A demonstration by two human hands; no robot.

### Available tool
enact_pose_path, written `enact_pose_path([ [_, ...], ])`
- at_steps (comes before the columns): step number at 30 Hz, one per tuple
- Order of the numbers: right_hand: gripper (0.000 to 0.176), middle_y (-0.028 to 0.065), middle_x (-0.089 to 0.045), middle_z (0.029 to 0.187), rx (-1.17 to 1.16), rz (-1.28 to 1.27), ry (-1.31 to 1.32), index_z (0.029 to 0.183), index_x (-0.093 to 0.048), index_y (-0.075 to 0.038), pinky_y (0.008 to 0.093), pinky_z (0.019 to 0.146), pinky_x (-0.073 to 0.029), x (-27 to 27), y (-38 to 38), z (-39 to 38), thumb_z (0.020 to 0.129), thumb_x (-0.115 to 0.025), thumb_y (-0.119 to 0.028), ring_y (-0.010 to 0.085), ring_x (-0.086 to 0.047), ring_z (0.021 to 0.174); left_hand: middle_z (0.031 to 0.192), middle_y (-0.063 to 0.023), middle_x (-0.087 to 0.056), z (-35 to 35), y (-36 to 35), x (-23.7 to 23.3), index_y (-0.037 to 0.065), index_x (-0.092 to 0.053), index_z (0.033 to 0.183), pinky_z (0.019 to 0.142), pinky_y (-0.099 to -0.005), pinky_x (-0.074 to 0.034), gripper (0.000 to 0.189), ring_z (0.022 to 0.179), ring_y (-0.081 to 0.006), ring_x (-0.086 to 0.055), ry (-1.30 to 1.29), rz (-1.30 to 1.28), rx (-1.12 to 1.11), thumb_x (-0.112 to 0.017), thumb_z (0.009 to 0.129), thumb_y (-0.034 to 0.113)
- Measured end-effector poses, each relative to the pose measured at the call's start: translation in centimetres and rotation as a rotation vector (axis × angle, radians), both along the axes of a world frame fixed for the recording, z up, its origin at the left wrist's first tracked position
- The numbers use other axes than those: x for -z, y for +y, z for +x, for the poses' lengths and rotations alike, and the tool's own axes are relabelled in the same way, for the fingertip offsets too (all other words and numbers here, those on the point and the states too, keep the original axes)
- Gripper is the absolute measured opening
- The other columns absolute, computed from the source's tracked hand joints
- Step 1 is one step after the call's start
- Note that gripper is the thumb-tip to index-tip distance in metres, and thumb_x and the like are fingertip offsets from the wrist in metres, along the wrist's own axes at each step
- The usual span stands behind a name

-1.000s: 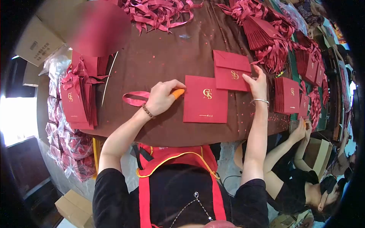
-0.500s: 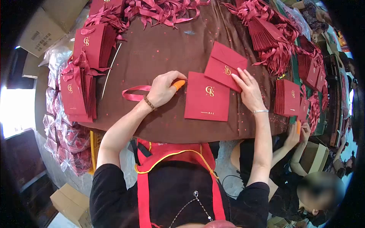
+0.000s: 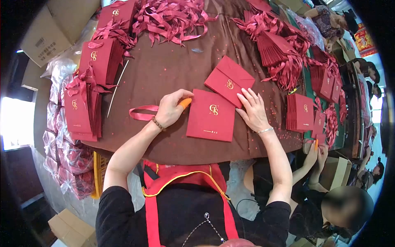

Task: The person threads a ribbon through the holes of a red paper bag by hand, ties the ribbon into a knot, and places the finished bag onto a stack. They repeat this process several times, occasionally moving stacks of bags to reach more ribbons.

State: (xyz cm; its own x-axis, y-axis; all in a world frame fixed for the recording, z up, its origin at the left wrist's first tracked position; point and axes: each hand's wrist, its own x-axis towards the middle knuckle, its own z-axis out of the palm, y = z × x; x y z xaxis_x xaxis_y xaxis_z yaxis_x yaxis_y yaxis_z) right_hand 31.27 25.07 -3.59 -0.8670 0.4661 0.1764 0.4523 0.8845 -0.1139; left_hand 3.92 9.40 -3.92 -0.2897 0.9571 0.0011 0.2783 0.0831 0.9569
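Head view: bag stacks [image 3: 301, 117] flank two red pouches [image 3: 210, 121]; ribbons [image 3: 170, 18] beyond.

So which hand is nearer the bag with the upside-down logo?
Right. The right hand overlaps the right edge of that bag; the left hand is left of the lower bag.

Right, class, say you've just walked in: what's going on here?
A person is handling two flat red bags on a brown-covered table. Their left hand is at the top left corner of the near bag, with a ribbon lying beside that wrist. Their right hand, fingers spread, rests on the far bag, which lies at an angle with its logo upside down. More bags are bunched at the left and right.
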Motion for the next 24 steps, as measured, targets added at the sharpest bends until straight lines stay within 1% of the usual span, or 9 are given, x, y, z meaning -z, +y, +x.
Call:
enact_pose_path([
  [5,0.035,0.0058,-0.058,0.118,0.001,0.259,0.183,0.117,-0.055,-0.009,0.0423,0.098,-0.036,-1.1,1.3,0.6,0.083,-0.060,-0.016,0.0207,-0.053,0.112,0.084,-0.0061,-0.065,-0.3,0.0,0.0,0.000,-0.057,0.107,0.066,-0.0249,-0.049,0.020,0.075,-0.0103,-0.060,-0.137,0.049,-0.038,-0.057,0.087,0.002],
  [8,0.015,0.0130,-0.063,0.094,0.240,0.191,0.458,0.100,-0.061,-0.003,0.0364,0.079,-0.046,-4.6,1.3,1.1,0.090,-0.054,-0.011,0.0280,-0.060,0.093,0.080,-0.0033,-0.062,-0.6,-0.1,-0.1,-0.001,-0.054,0.107,0.064,-0.0238,-0.048,0.020,0.072,-0.0082,-0.057,-0.222,0.084,-0.102,-0.054,0.087,-0.001],
  [9,0.018,0.0169,-0.062,0.093,0.300,0.065,0.632,0.099,-0.060,-0.001,0.0321,0.076,-0.046,-6.0,0.8,0.8,0.093,-0.049,-0.013,0.0316,-0.060,0.088,0.079,-0.0032,-0.061,-0.8,0.0,0.2,-0.001,-0.054,0.106,0.064,-0.0234,-0.047,0.020,0.072,-0.0081,-0.057,-0.260,0.113,-0.126,-0.054,0.087,-0.001],
  [13,0.030,0.0012,-0.060,0.090,0.423,-0.747,0.875,0.099,-0.059,0.001,0.0242,0.078,-0.042,-8.6,-1.2,0.3,0.099,-0.043,-0.024,0.0082,-0.052,0.085,0.081,-0.0019,-0.060,-1.0,-0.4,-0.5,0.001,-0.053,0.106,0.066,-0.0217,-0.046,0.019,0.075,-0.0075,-0.057,-0.346,0.094,-0.135,-0.053,0.087,-0.001],
  [15,0.028,0.0005,-0.060,0.090,0.418,-0.988,0.866,0.098,-0.059,0.000,0.0237,0.081,-0.041,-7.4,-2.9,-0.6,0.098,-0.045,-0.023,0.0080,-0.051,0.086,0.083,-0.0002,-0.060,-0.8,-1.2,-1.6,0.002,-0.053,0.107,0.068,-0.0205,-0.045,0.020,0.077,-0.0066,-0.057,-0.473,0.078,-0.086,-0.052,0.088,0.000],
  [17,0.026,0.0014,-0.060,0.089,0.441,-1.263,0.727,0.099,-0.059,-0.002,0.0226,0.066,-0.046,-6.0,-4.6,-1.3,0.098,-0.045,-0.023,0.0078,-0.056,0.077,0.084,0.0001,-0.060,0.3,-2.3,-3.1,0.001,-0.054,0.107,0.069,-0.0206,-0.045,0.019,0.078,-0.0066,-0.057,-0.506,0.081,-0.078,-0.053,0.088,0.000],
  [19,0.024,0.0037,-0.062,0.087,0.479,-1.386,0.706,0.102,-0.059,-0.001,0.0253,0.061,-0.049,-3.3,-5.1,-2.4,0.096,-0.047,-0.022,0.0096,-0.058,0.073,0.079,-0.0035,-0.061,0.6,-2.7,-2.5,0.001,-0.055,0.108,0.068,-0.0239,-0.047,0.021,0.077,-0.0091,-0.058,-0.267,0.074,-0.087,-0.054,0.087,-0.001],
  [22,0.021,0.0105,-0.062,0.094,0.403,-0.578,0.468,0.103,-0.061,-0.003,0.0336,0.072,-0.048,-2.3,-5.0,-3.5,0.089,-0.056,-0.018,0.0253,-0.060,0.081,0.084,-0.0139,-0.064,0.7,-2.9,-1.4,0.003,-0.058,0.100,0.069,-0.0339,-0.049,0.017,0.079,-0.0238,-0.063,0.145,0.066,-0.020,-0.055,0.083,0.002],
  [24,0.026,0.0103,-0.058,0.106,0.248,-0.052,0.256,0.105,-0.060,-0.005,0.0338,0.079,-0.046,-2.8,-5.3,-4.4,0.084,-0.063,-0.019,0.0251,-0.056,0.093,0.086,-0.0143,-0.063,1.0,-3.3,-0.9,0.005,-0.060,0.094,0.073,-0.0398,-0.048,0.014,0.083,-0.0311,-0.061,0.460,0.118,0.025,-0.056,0.080,0.005],
])
